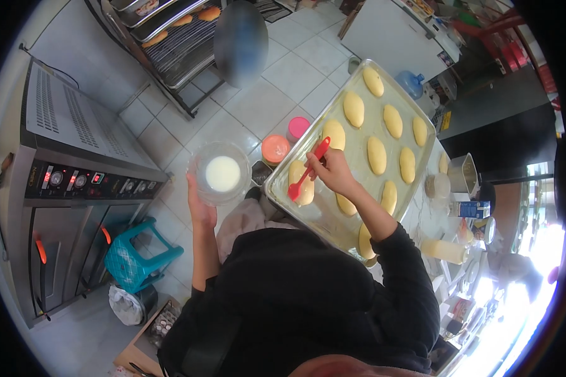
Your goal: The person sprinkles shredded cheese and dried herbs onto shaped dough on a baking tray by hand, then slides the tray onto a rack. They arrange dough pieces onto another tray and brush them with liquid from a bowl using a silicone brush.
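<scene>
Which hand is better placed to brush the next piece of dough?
Probably the right hand: it holds the red brush at a dough piece on the tray. The left hand holds the bowl, away from the tray.

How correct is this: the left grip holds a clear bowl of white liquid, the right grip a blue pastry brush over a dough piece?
Not quite: the head view shows a red pastry brush, not a blue one. The left grip does hold a clear bowl of white liquid, and the right grip holds the brush over a dough piece.
</scene>
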### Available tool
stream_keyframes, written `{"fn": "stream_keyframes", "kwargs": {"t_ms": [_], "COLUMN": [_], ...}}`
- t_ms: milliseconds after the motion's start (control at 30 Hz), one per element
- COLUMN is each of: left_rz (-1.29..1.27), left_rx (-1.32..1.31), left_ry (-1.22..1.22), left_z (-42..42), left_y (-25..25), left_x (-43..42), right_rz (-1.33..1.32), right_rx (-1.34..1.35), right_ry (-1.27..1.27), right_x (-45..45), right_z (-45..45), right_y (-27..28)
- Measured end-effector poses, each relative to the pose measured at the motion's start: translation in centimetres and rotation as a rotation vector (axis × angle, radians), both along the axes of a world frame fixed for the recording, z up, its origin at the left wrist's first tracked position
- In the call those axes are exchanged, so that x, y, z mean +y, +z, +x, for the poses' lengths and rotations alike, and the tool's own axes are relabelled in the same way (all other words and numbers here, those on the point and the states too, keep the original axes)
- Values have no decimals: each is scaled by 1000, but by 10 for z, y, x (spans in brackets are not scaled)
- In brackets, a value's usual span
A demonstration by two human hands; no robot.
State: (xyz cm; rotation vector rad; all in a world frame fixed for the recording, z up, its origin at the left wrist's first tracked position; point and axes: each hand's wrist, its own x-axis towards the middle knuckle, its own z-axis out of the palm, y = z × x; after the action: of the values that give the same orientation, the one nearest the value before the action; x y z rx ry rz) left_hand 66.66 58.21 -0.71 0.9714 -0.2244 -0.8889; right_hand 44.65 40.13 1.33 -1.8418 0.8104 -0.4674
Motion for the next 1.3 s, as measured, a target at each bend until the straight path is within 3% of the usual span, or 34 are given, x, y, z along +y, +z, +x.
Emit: {"fn": "stream_keyframes", "kwargs": {"t_ms": [267, 300, 400, 467, 533, 733, 833, 967, 1100, 1233, 1300], "left_rz": [13, 9, 2, 7, 18, 41, 33, 20, 36, 54, 55], "left_rx": [1, 3, 13, 17, 13, 15, -33, -18, 15, 4, 10], "left_ry": [-19, -20, -23, -23, -22, -35, -41, -89, -126, -122, -104], "left_z": [-3, -3, -2, -3, -4, -5, -6, -6, -12, -12, -11], "left_y": [2, 1, -1, -2, 0, -4, -6, -5, 8, 7, 5], "left_x": [-5, -6, -6, -7, -7, -14, -22, -33, -38, -41, -42], "right_rz": [-110, -79, -451, -275, -281, 37, 96, 233, 158, 167, -7], "right_rx": [-126, -90, -63, -39, -68, -148, -100, -330, -478, -438, -341], "right_ry": [-369, -356, 26, 133, 129, 15, -67, -260, -354, -342, -285], "right_x": [-40, -33, 0, 28, 48, 78, 56, 8, -10, 16, 39], "right_z": [2, -4, -35, -56, -79, -110, -111, -101, -81, -86, -104], "right_y": [3, 6, 0, 10, 7, 17, 15, -6, -26, -36, -30]}}
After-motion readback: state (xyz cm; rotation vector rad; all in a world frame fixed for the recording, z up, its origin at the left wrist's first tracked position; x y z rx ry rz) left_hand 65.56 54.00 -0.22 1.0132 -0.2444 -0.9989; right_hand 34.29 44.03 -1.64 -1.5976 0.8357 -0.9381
